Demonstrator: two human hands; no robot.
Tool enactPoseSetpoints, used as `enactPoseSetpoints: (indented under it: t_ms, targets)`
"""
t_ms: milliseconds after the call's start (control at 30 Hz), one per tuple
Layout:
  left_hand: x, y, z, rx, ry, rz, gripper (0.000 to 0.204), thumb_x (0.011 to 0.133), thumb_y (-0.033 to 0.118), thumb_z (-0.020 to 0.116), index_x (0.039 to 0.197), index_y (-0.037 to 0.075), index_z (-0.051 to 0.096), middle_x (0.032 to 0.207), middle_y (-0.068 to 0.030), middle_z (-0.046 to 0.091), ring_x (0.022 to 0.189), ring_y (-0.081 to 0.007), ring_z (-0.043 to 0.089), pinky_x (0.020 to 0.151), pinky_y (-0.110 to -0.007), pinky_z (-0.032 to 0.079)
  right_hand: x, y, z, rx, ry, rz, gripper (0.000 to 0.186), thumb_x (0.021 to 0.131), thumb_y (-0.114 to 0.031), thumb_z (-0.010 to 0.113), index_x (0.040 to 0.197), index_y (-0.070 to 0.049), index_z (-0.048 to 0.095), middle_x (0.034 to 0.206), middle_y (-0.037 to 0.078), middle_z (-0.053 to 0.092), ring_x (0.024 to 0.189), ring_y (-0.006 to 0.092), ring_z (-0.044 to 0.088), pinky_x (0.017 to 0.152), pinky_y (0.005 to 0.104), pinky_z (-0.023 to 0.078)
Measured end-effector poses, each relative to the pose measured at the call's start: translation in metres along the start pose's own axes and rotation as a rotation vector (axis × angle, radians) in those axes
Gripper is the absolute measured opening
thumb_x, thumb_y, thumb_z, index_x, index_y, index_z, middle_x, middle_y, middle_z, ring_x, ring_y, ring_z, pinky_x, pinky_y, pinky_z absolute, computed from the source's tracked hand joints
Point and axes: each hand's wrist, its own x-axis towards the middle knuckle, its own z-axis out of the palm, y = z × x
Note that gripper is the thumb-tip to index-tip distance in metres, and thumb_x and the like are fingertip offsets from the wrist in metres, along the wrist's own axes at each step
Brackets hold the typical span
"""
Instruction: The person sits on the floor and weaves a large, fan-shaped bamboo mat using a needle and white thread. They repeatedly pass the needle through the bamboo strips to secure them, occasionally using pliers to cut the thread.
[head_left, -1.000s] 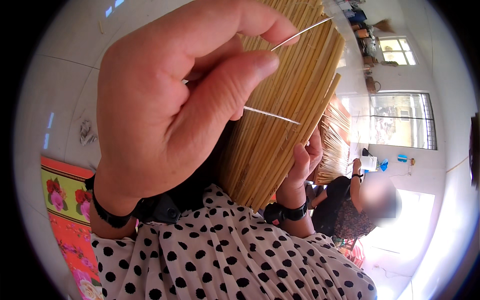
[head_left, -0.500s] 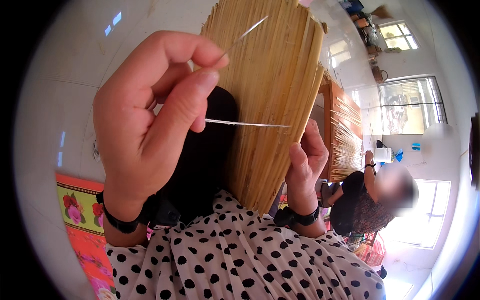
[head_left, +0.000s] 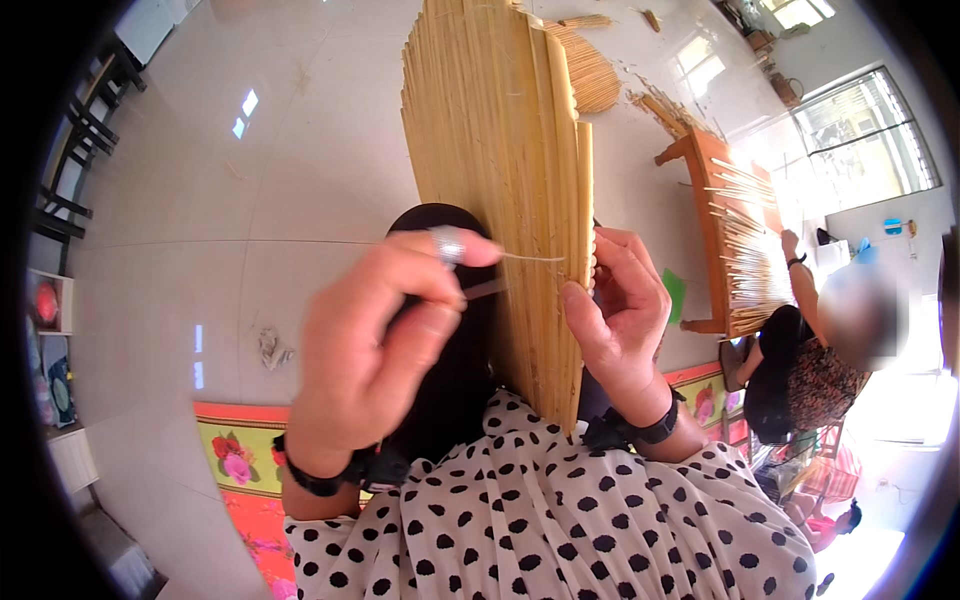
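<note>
A panel of straw-coloured stalks (head_left: 490, 130), stitched side by side, leans up from my lap and over my dark-clad knee. My right hand (head_left: 625, 305) grips its right edge, thumb in front and fingers curled behind. Left of the panel's lower part, my left hand (head_left: 385, 335) is closed in a pinch, blurred by motion. A wide silver band (head_left: 449, 245) sits on one of its fingers. White thread (head_left: 535, 259) stretches from these fingers to the stalks near my right thumb. Below it a pale streak (head_left: 487, 288), likely the needle, comes from the pinch.
At the right, a person (head_left: 800, 350) sits by a wooden table (head_left: 705, 220) with loose stalks on it. A round stalk mat (head_left: 585, 70) lies on the floor beyond my panel. A floral mat (head_left: 240, 460) is beneath me, and a crumpled scrap (head_left: 275, 348) lies left.
My left hand has moved down and right, closer to the panel's edge, and the free thread is shorter. The view has shifted, and the panel looks more upright and edge-on.
</note>
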Motion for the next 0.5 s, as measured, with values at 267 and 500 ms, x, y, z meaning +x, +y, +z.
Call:
enactPoseSetpoints:
  t_ms: [267, 500]
  targets:
    - [-0.001, -0.016, 0.024, 0.198, -0.216, 0.082, 0.005, 0.091, 0.003, 0.056, 0.090, 0.002, 0.052, 0.130, -0.0207, 0.058, 0.114, -0.0378, 0.055, 0.095, -0.040, 0.046, -0.002, -0.002, 0.011, -0.030, 0.024, -0.041, 0.044, 0.071, -0.002, 0.073, 0.114, 0.003, 0.065, 0.102, 0.011, 0.061, 0.078, 0.0151, 0.063, 0.068, 0.0255, 0.053]
    - [-0.024, -0.017, 0.031, -0.023, -0.081, -0.050, 0.004, 0.097, 0.003, 0.051, 0.094, 0.000, 0.050, 0.136, -0.0295, 0.050, 0.127, -0.0375, 0.051, 0.097, -0.040, 0.049, -0.005, -0.007, 0.023, 0.130, -0.032, -0.043, 0.048, 0.072, -0.003, 0.074, 0.118, 0.006, 0.062, 0.105, 0.014, 0.058, 0.077, 0.0160, 0.063, 0.066, 0.0250, 0.053]
